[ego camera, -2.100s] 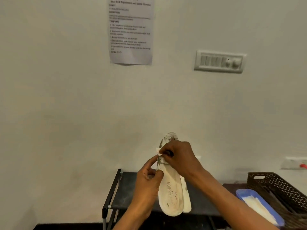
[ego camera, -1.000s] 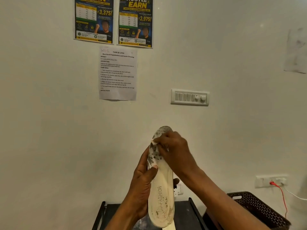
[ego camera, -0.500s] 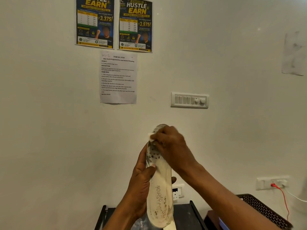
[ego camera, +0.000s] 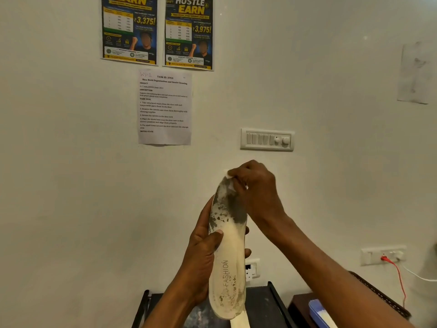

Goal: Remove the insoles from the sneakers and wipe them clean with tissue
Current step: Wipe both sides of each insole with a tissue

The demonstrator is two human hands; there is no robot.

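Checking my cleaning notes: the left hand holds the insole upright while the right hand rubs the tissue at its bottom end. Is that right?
Wrong end. The head view shows the right hand rubbing the tissue at the top end of the insole, on the grey stains. The left hand holds it upright, as you said.

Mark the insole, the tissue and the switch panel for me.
insole [ego camera: 233, 247], head view, pale middle of its top face.
tissue [ego camera: 229, 174], head view, white corner showing at the insole's tip.
switch panel [ego camera: 267, 139], head view, centre of its faceplate.
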